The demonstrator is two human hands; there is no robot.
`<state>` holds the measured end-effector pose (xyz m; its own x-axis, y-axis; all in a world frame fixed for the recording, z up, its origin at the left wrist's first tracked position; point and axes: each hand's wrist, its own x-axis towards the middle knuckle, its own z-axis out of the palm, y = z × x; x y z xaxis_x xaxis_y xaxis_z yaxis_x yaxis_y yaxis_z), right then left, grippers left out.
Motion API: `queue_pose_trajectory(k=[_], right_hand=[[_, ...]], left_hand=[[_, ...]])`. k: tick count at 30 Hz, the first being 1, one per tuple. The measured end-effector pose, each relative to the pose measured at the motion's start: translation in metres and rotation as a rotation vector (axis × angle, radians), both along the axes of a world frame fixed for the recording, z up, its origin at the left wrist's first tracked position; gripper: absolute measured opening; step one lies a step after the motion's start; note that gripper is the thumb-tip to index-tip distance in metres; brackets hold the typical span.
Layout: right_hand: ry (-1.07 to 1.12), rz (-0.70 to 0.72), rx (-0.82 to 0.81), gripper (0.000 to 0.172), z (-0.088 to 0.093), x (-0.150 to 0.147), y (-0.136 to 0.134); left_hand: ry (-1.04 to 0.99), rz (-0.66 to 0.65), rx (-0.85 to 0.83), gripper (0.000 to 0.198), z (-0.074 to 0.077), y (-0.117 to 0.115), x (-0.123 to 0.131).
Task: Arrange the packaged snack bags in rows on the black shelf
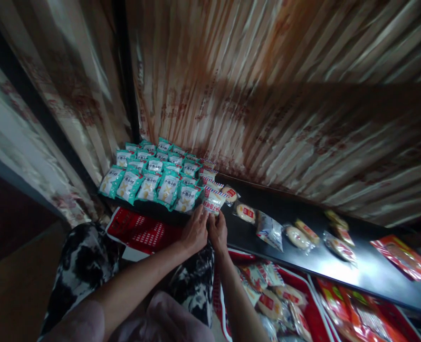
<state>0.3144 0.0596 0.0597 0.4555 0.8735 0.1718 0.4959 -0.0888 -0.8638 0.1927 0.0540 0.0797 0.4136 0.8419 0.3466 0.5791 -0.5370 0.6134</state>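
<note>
A white snack packet with red lettering and a striped top edge [214,202] stands at the front of a short row of similar packets on the black shelf [242,235]. My left hand [196,228] has its fingers closed at the packet's lower left. At its lower right, my right hand [217,230] grips the bottom edge, the fingertips partly hidden. Just left of my hands, several teal and white snack bags [148,185] lean in neat rows. A round wrapped pastry [231,193] lies against the right side of the white packets.
Along the shelf to the right lie a wrapped pastry [246,213], a silvery packet [269,231] and an orange-red packet [403,256]. Below the shelf are a red basket [312,301] of packaged snacks and a red bag-like item [146,232]. Patterned curtains [267,95] hang behind.
</note>
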Motion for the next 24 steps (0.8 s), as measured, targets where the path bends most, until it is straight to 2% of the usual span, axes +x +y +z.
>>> queue_pose_trajectory(k=[4, 8, 13, 17, 21, 24], right_hand=[[-0.018, 0.018, 0.006, 0.058, 0.000, 0.001, 0.000], [0.012, -0.003, -0.008, 0.065, -0.002, 0.003, 0.001], [0.145, 0.028, -0.021, 0.075, 0.001, 0.002, 0.001], [0.324, 0.057, -0.028, 0.079, 0.010, 0.001, 0.000], [0.516, 0.109, 0.027, 0.069, 0.020, 0.003, 0.003], [0.655, 0.124, 0.003, 0.067, 0.027, 0.006, 0.010]], left_hand=[[0.134, 0.005, 0.202, 0.044, 0.004, 0.006, -0.009], [0.250, -0.005, 0.399, 0.039, -0.005, 0.020, -0.016], [0.313, -0.014, 0.605, 0.047, -0.014, 0.032, -0.020], [0.304, -0.038, 0.673, 0.043, -0.017, 0.038, -0.020], [0.310, -0.038, 0.704, 0.043, -0.024, 0.044, -0.021], [0.319, -0.046, 0.722, 0.042, -0.029, 0.046, -0.022]])
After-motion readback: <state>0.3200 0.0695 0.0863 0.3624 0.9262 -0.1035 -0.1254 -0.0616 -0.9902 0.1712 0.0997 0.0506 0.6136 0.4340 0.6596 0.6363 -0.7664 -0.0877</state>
